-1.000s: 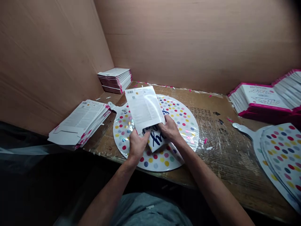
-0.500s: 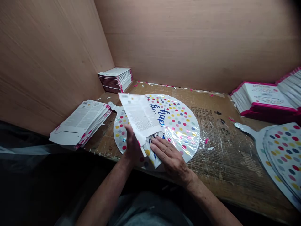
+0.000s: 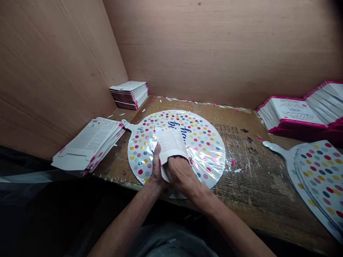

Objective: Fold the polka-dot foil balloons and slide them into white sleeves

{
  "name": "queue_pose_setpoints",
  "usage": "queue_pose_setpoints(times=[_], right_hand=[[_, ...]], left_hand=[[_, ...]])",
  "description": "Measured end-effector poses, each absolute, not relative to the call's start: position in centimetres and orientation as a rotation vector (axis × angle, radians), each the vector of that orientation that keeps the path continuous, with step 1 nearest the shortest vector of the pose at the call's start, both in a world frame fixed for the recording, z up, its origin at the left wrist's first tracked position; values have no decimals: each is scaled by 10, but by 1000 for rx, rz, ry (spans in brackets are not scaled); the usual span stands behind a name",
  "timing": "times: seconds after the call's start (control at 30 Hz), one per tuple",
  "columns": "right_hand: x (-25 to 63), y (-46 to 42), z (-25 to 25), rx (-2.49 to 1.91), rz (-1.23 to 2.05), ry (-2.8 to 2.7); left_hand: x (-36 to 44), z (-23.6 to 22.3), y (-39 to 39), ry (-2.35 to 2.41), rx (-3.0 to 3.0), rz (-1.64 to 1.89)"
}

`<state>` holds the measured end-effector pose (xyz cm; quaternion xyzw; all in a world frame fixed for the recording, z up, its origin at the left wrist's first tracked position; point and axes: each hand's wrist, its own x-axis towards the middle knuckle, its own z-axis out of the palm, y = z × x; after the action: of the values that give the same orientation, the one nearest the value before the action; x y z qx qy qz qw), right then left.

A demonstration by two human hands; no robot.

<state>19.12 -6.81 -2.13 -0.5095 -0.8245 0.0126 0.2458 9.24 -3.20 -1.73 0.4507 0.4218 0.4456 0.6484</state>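
Observation:
My left hand [image 3: 158, 170] is wrapped round the left edge of a white printed card envelope [image 3: 170, 141], thumb upright along its side. The envelope bulges open towards me. My right hand [image 3: 182, 174] reaches into that opening, and its fingers are hidden inside. The folded balloon seen earlier at the mouth is out of sight. Beneath both hands a flat foil balloon [image 3: 207, 142] with coloured dots and blue lettering lies on the table, its tail pointing to the back left.
A loose pile of envelopes [image 3: 85, 142] lies at left, with a neat stack [image 3: 130, 94] in the back corner. More pink-edged envelopes [image 3: 293, 111] stand at right, behind layered dotted balloons [image 3: 318, 175]. Wooden panels [image 3: 214, 50] close off the back and left. Paper scraps dot the cardboard-covered tabletop [image 3: 241, 189].
My right hand has gone from pressing on the folded balloon at the envelope's mouth to inside the envelope. The balloon piece has disappeared from view, and the envelope sits lower and more upright.

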Motion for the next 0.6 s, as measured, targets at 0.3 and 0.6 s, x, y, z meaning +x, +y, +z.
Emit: queue_pose_setpoints(times=[0.3,0.6], right_hand=[[227,-153,-48,-1208,-146,-2237],[269,-153,-33,-1441,-206,-2207]], left_hand=[[53,-7,-7,1689,2184,813],[98,-39,-42,1001,2793,371]])
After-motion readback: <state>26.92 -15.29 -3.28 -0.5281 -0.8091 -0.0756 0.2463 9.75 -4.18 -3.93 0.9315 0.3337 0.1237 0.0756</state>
